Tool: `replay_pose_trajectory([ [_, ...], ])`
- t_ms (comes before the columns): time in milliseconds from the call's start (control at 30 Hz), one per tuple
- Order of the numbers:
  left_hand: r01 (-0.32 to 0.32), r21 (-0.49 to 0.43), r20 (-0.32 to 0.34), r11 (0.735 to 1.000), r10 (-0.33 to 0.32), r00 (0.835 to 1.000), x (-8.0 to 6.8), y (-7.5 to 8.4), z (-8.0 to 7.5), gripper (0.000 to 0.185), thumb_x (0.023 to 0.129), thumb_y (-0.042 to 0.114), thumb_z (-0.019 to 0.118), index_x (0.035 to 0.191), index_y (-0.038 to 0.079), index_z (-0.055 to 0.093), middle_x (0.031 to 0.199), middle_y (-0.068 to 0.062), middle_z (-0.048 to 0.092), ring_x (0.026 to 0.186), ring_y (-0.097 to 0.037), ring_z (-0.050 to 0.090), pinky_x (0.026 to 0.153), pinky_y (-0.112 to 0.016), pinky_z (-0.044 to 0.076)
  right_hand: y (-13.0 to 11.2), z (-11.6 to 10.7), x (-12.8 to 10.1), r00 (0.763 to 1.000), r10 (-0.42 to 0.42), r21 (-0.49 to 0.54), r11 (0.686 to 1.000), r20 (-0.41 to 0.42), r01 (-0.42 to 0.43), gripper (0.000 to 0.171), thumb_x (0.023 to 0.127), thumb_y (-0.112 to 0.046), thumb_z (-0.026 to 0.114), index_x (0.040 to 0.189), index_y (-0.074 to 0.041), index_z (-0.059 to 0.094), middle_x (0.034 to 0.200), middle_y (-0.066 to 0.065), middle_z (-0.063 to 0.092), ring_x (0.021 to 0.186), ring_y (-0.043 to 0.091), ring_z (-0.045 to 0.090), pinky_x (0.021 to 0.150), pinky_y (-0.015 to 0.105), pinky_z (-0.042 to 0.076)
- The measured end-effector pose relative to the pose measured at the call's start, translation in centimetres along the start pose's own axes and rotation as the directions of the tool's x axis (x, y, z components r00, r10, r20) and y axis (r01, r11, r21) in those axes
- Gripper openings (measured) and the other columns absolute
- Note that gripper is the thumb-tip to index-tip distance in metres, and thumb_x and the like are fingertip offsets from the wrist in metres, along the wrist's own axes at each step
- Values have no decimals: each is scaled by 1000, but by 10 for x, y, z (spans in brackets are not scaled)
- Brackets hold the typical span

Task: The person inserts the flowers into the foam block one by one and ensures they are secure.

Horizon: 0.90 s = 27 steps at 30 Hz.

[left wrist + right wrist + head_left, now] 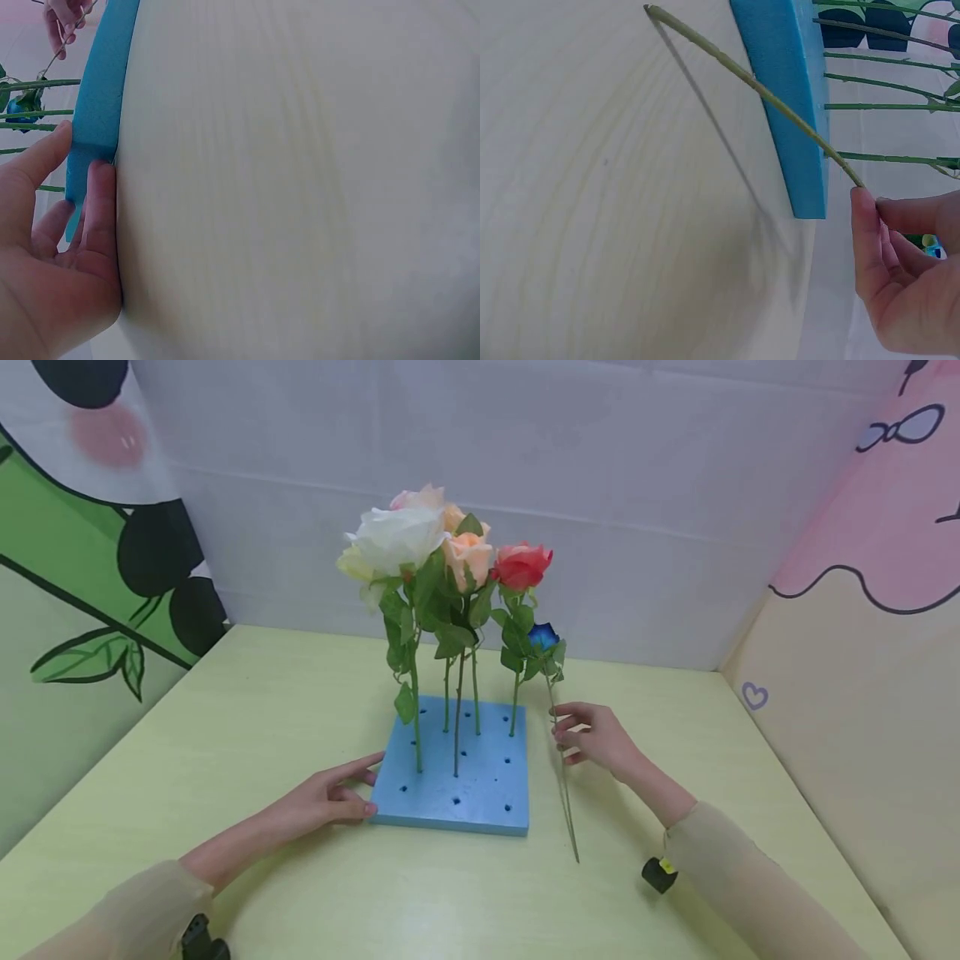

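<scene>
My right hand (596,739) pinches the stem of a blue rose (543,637) between thumb and fingers, just right of a blue foam block (480,793) with rows of holes. The stem's lower end points toward me, over the table. Touching the block's left edge, my left hand (333,797) has its fingers against the side and, in the left wrist view, its thumb (49,154) at the top edge. Upright in the block stand a white rose (397,539), a peach rose (468,560), a red rose (522,567) and others partly hidden behind them.
The pale wooden table (285,693) lies under everything. A white cloth wall (637,527) rises behind it, with painted panels at left and right. Several holes in the block's front and right side hold no stem. A small black device (660,875) hangs at the right sleeve.
</scene>
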<state>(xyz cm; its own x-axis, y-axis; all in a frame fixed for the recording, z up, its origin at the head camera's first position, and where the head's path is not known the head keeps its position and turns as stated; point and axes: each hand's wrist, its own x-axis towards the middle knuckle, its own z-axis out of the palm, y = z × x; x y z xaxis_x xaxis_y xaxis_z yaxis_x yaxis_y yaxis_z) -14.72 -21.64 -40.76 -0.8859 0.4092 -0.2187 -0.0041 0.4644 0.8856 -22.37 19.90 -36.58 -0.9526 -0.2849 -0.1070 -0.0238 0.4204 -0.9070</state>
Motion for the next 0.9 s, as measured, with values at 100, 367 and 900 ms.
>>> replay_pose_trajectory([
  [100, -13, 12, 1, 1000, 13, 1000, 0, -1, 0, 78, 92, 28, 70, 157, 15, 29, 139, -21, 48, 95, -20, 64, 82, -26, 50, -6, -6, -3, 999, -16, 6, 1000, -42, 17, 42, 94, 0, 59, 136, 3, 52, 118, 33, 59, 85, 27, 68, 66, 34, 61],
  [367, -7, -9, 3, 1000, 7, 1000, 0, 0, 0, 78, 92, 28, 70, 157, 17, 29, 140, -20, 48, 95, -19, 64, 82, -26, 51, -16, -15, -8, 977, -83, -16, 997, -195, 82, 34, 95, -3, 59, 129, -5, 59, 111, 25, 63, 78, 18, 69, 64, 35, 61],
  [900, -31, -33, 19, 999, 31, 999, -2, 1, -1, 81, 91, 24, 71, 157, 14, 26, 140, -23, 47, 92, -19, 65, 79, -26, 51, -45, -10, -26, 847, -368, -57, 925, -384, 376, 26, 95, 1, 58, 120, -2, 62, 100, 23, 64, 73, 2, 65, 62, 29, 60],
])
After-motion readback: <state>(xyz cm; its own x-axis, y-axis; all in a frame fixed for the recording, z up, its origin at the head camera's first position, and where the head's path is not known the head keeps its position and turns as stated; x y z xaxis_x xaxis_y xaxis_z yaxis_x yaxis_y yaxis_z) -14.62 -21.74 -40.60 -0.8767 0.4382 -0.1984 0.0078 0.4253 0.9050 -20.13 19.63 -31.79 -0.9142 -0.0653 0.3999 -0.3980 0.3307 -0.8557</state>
